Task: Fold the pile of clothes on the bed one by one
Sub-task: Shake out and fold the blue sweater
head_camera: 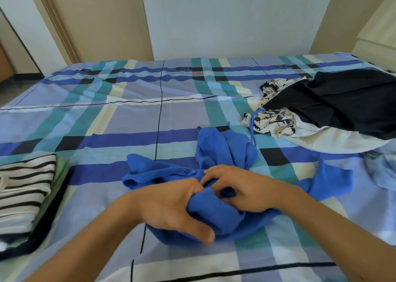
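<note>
Blue garment: lying crumpled on the plaid bed. Left of it, the folded striped stack is sitting apart, presumably finished. On it, our left hand is clutching a bunched fold, our right hand pinching cloth; we are probably seeking an edge. Right of it, the unfolded pile is waiting. Beyond it, a pale wall.

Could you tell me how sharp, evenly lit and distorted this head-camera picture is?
Head view: soft, even daylight with no glare and only faint shadows; the left hand and right hand gripping the blue garment are slightly motion-blurred; the wide-angle lens bows the door frame and the far edge of the bed.
</note>
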A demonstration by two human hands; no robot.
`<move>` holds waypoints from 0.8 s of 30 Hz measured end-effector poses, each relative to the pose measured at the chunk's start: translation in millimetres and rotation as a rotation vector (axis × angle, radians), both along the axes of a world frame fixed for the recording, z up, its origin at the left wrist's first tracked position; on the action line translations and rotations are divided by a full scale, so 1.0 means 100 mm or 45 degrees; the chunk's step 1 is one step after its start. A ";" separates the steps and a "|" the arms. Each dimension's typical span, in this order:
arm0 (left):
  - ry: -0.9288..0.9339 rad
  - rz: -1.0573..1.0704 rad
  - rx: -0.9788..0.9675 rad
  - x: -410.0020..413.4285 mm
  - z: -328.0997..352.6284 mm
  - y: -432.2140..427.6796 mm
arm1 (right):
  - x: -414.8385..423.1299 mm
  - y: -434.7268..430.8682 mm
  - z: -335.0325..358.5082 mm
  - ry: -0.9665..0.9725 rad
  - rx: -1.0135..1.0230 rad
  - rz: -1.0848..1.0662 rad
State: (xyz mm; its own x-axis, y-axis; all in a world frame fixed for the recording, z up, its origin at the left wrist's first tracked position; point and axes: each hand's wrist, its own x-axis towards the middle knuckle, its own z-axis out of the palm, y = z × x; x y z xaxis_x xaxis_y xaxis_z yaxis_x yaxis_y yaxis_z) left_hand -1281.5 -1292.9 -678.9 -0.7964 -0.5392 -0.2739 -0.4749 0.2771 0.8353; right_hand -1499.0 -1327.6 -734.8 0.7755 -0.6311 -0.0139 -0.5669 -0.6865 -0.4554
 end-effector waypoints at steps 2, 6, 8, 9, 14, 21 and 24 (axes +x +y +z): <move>0.093 0.038 -0.010 0.07 0.05 -0.04 | 0.01 0.04 0.04 -0.155 0.118 -0.074; 0.179 0.021 -0.018 0.09 0.07 0.00 | 0.14 0.25 0.19 -0.215 0.547 -0.104; 0.192 0.004 0.003 0.12 0.09 0.00 | 0.22 0.33 0.23 -0.050 0.594 -0.091; 0.203 0.014 0.011 0.14 0.11 -0.01 | 0.25 0.34 0.24 0.013 0.613 -0.100; 0.221 0.089 -0.012 0.34 0.22 -0.06 | 0.27 0.26 0.22 -0.325 0.554 -0.069; 0.083 0.714 -0.812 0.65 0.20 -0.24 | -0.38 -0.03 0.81 -1.188 -0.548 -0.791; 0.289 0.982 -0.958 0.58 0.16 -0.32 | -0.48 0.06 0.95 -1.116 -0.916 -0.805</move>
